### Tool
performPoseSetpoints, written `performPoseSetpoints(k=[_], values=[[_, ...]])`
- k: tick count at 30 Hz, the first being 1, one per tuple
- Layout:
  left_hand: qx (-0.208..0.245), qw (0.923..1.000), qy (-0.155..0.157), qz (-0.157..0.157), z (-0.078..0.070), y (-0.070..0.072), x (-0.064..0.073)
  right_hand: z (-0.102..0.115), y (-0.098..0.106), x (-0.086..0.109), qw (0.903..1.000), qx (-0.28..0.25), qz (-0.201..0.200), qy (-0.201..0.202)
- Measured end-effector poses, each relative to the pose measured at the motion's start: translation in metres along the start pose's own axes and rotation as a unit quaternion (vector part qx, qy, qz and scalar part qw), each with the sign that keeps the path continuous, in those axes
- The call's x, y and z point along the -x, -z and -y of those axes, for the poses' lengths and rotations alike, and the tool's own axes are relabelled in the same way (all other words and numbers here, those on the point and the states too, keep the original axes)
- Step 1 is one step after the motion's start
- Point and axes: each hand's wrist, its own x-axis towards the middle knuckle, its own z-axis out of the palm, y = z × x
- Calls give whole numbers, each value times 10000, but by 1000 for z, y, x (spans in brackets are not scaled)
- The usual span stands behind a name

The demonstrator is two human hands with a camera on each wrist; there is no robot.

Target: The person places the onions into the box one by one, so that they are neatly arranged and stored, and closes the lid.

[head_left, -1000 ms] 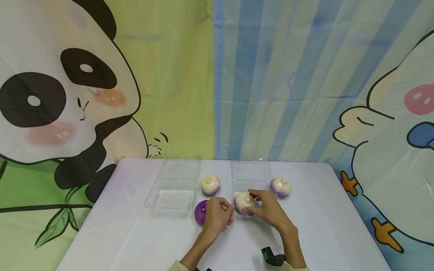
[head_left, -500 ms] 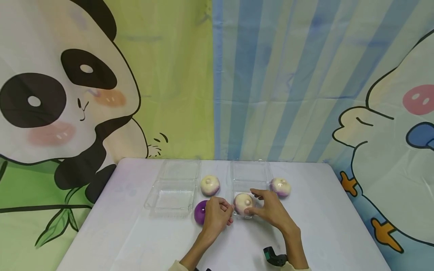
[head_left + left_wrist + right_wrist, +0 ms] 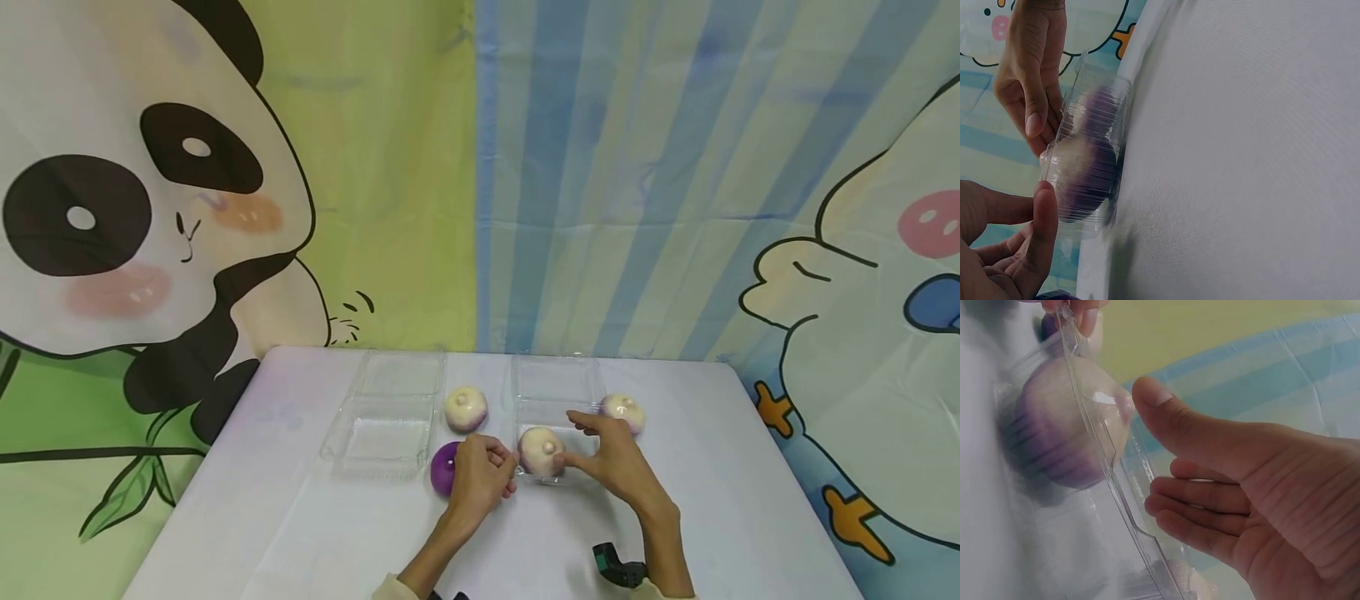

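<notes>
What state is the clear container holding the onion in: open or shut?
Open: its lid lies folded back behind the base, leaving the onion uncovered.

Table [image 3: 300, 517]: in front of the backdrop [image 3: 600, 175].
Left container [image 3: 386, 423]: on the table, lid half behind base.
Right container [image 3: 557, 383]: right of the left container, lid half also behind.
Boxed onion [image 3: 540, 451]: in the right container's front half.
Middle onion [image 3: 466, 409]: between the containers.
Near ball [image 3: 443, 468]: in front of the middle onion.
Far-right onion [image 3: 624, 412]: just right of the right container.
Left hand [image 3: 483, 475]: at the right container's front-left corner.
Right hand [image 3: 617, 458]: right of the boxed onion.
</notes>
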Motion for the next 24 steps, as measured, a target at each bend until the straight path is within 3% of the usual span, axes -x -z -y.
performPoseSetpoints(k=[6, 15, 24], values=[[-6, 10000, 79, -10, -2, 0, 0, -3, 6, 0, 9990, 175, -332, 242], [-3, 9999, 120, -36, -3, -1, 0, -11, 17, 2, 9962, 411, -756, 160], [-27, 9999, 124, -66, -4, 0, 0, -20, 25, 5, 9953, 63, -951, 174]])
